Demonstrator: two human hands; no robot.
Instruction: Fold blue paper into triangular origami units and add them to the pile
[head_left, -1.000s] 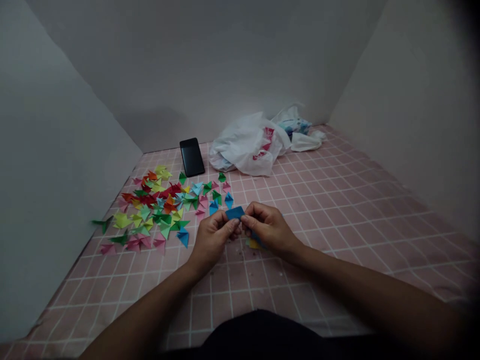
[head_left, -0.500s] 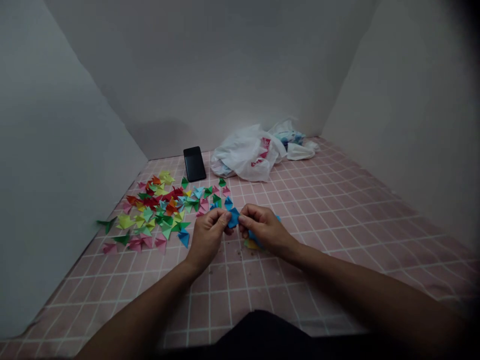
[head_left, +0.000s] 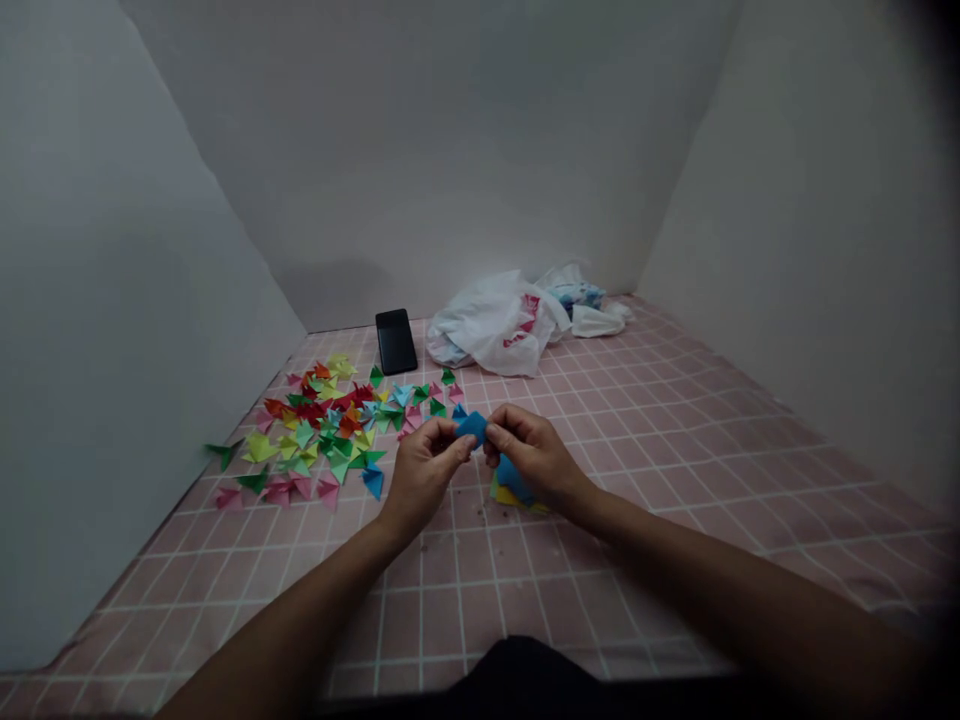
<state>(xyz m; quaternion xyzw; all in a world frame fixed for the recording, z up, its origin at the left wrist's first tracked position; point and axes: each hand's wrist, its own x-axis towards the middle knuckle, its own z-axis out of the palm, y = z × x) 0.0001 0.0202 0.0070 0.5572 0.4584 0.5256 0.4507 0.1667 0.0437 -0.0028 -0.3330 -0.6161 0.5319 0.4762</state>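
A small folded piece of blue origami paper [head_left: 472,428] is pinched between both hands, above the checked cloth. My left hand [head_left: 424,468] grips its left side between thumb and fingers. On its right edge, my right hand [head_left: 534,455] has thumb and forefinger closed. Under my right hand lies a stack of coloured paper [head_left: 517,492], blue above yellow and green, partly hidden by the hand. To the left spreads a loose heap of folded paper cranes [head_left: 330,420] in red, green, yellow, pink and blue. One blue crane [head_left: 373,480] lies near my left hand.
A black phone [head_left: 396,341] lies behind the cranes. White plastic bags [head_left: 499,322] with red print sit at the back wall, beside a bluish packet [head_left: 576,295]. Pink checked cloth [head_left: 480,590] covers the surface, with pale walls on three sides.
The blue paper has turned a little in my fingers, and its outline looks wider and more slanted. The whole view has shifted slightly. Both hands keep hold of the paper.
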